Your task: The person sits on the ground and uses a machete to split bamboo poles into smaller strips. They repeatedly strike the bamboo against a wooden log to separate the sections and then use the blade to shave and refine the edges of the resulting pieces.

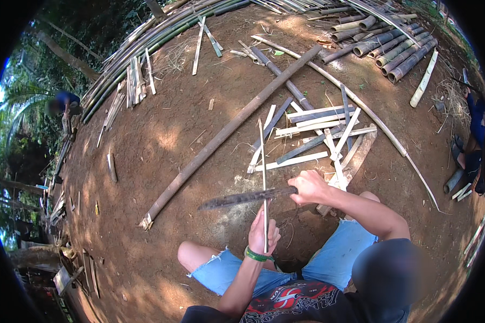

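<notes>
My left hand (264, 232), with a green band at its wrist, is closed round the lower part of a thin, pale bamboo strip (262, 156). The strip stands nearly upright in view, its far end beyond the hand. My right hand (309, 187) grips the handle of a machete (231, 199). Its dark, worn blade points left and crosses the strip just above my left fingers. Whether the edge bites into the strip I cannot tell. Just past both hands, split bamboo pieces (312, 114) lie in a loose heap on the ground.
A long brown bamboo pole (226, 129) slants across the dirt ahead. A thinner, curved pole (374, 114) lies right of the heap. Cut bamboo lengths (399, 56) are stacked far right, and long green poles (170, 33) lie far left. Other people are at both edges.
</notes>
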Demonstrator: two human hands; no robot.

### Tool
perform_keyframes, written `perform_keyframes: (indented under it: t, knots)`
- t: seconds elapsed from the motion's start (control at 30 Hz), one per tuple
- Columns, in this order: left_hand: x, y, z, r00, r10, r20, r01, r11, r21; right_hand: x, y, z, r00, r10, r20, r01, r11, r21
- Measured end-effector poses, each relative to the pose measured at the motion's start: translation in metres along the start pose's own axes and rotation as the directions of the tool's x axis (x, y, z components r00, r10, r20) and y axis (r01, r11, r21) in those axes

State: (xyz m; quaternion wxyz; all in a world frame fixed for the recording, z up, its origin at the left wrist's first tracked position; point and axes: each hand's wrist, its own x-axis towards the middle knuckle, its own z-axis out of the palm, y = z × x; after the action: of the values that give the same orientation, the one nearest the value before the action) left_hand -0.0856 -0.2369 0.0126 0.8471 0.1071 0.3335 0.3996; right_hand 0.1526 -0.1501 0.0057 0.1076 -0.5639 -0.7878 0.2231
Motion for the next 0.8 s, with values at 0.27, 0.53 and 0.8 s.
perform_keyframes:
  t: [0.27, 0.53, 0.8]
  knots:
    - [-0.033, -0.013, -0.001, 0.995, -0.033, 0.097, 0.027, 0.998, 0.059, 0.041, 0.112, -0.033, 0.851, 0.424, -0.31, -0.399, 0.905, 0.144]
    - [-0.003, -0.016, 0.021, 0.999, 0.022, -0.024, -0.018, 0.985, 0.174, -0.029, 0.036, -0.009, 0.963, 0.06, -0.261, -0.047, 0.997, 0.058]
    - [0.01, 0.02, 0.046, 0.98, 0.197, 0.028, -0.191, 0.895, 0.404, -0.03, 0.095, -0.058, 0.839, 0.309, -0.448, -0.232, 0.948, 0.218]
